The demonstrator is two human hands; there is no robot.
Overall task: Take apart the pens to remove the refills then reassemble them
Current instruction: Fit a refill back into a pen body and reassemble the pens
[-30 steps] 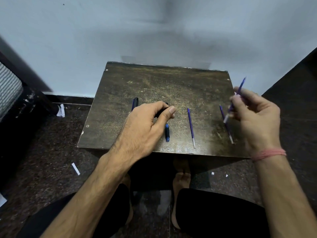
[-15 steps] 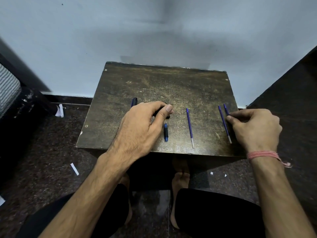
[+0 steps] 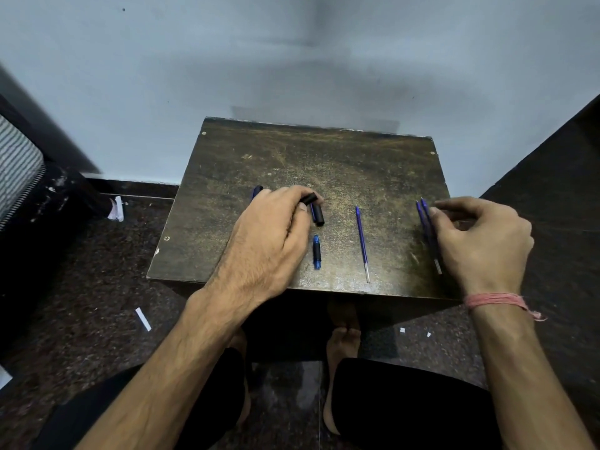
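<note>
On the dark wooden table (image 3: pixel 341 164) my left hand (image 3: pixel 272 241) curls its fingers round a black pen piece (image 3: pixel 308 199). Right of it lies a second black piece (image 3: pixel 318 216), and nearer me a short blue and black tip section (image 3: pixel 316 252). The end of a dark blue pen part (image 3: pixel 256 191) pokes out behind my left hand. One blue refill (image 3: pixel 362 241) lies alone in the middle. Two more refills (image 3: pixel 423 216) lie side by side at the right. My right hand (image 3: pixel 480 241) rests beside them, fingers relaxed, fingertips at the nearer refill.
The table stands against a pale wall, with its front edge just above my knees and bare feet (image 3: pixel 341 339). Dark speckled floor surrounds it, with paper scraps (image 3: pixel 143 318) at the left. A dark striped object (image 3: pixel 16 167) sits at the far left.
My right hand brought a refill down from the air and laid it on the table beside the right-hand one. My left hand has lifted the black piece slightly.
</note>
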